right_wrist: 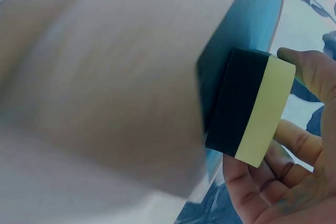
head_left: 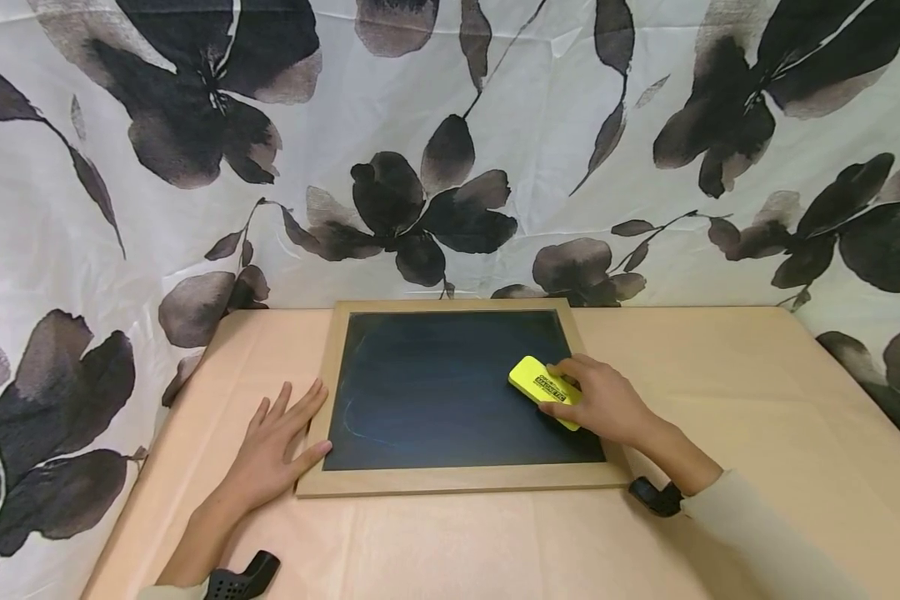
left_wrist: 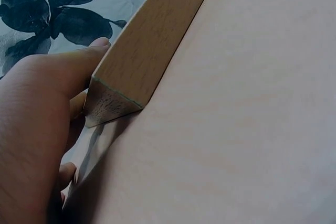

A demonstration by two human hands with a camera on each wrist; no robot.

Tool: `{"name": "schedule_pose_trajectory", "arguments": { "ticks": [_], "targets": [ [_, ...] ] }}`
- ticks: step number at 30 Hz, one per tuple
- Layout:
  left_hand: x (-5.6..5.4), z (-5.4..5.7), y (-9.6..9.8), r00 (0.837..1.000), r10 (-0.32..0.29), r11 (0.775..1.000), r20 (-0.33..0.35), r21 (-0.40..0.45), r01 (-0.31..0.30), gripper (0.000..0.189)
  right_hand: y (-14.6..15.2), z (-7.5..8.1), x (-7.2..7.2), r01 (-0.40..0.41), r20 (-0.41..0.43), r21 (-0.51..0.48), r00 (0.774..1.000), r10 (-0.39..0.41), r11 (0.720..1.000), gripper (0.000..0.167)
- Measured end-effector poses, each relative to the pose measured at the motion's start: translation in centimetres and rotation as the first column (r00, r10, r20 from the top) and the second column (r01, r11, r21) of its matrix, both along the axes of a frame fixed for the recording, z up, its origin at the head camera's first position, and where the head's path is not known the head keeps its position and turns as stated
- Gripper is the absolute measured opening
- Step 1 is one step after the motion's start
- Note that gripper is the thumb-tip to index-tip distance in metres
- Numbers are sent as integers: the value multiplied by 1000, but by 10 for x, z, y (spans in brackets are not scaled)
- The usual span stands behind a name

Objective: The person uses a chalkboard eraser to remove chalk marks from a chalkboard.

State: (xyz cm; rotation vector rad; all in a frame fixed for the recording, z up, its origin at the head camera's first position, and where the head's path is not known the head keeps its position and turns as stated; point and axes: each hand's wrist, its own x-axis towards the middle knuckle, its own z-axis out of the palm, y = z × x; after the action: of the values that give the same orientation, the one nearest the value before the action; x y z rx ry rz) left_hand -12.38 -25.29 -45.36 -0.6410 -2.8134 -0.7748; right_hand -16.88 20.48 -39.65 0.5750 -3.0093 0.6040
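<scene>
A small chalkboard (head_left: pixel 450 392) in a light wooden frame (head_left: pixel 457 481) lies on the table. Faint curved chalk marks show on its left side. My right hand (head_left: pixel 607 400) grips a yellow board eraser (head_left: pixel 532 379) between thumb and fingers, over the right part of the board. In the right wrist view, the eraser's dark felt layer (right_wrist: pixel 239 103) faces the board's surface. My left hand (head_left: pixel 273 450) rests at the frame's left edge, fingers spread and fairly straight. Its thumb (left_wrist: pixel 86 64) touches the frame near the lower left corner.
The table (head_left: pixel 435 550) has a pale peach cover. Behind it and to both sides hangs a white cloth (head_left: pixel 570 167) with dark flower prints. A black wrist device (head_left: pixel 243 577) is on the left wrist, another (head_left: pixel 656 497) on the right.
</scene>
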Motion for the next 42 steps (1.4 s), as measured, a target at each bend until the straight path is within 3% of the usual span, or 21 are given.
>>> {"name": "schedule_pose_trajectory", "arguments": {
  "ticks": [7, 18, 28, 42],
  "targets": [
    [0, 0, 0, 1000, 1, 1000, 2, 2, -1, 72, 7, -3, -3, 33, 3, -5, 999, -33, 999, 59],
    [1, -2, -1, 1000, -3, 1000, 1, -15, 3, 72, 3, -7, -6, -9, 39, -120, 999, 13, 993, 56],
    [3, -6, 0, 1000, 4, 1000, -4, -3, -4, 72, -27, -2, -11, -79, 16, -85, 997, 81, 993, 54],
    [2, -7, 0, 1000, 1, 1000, -12, 1, -1, 72, -94, 3, -9, -92, 55, -50, 994, 95, 994, 56]
  ]
}}
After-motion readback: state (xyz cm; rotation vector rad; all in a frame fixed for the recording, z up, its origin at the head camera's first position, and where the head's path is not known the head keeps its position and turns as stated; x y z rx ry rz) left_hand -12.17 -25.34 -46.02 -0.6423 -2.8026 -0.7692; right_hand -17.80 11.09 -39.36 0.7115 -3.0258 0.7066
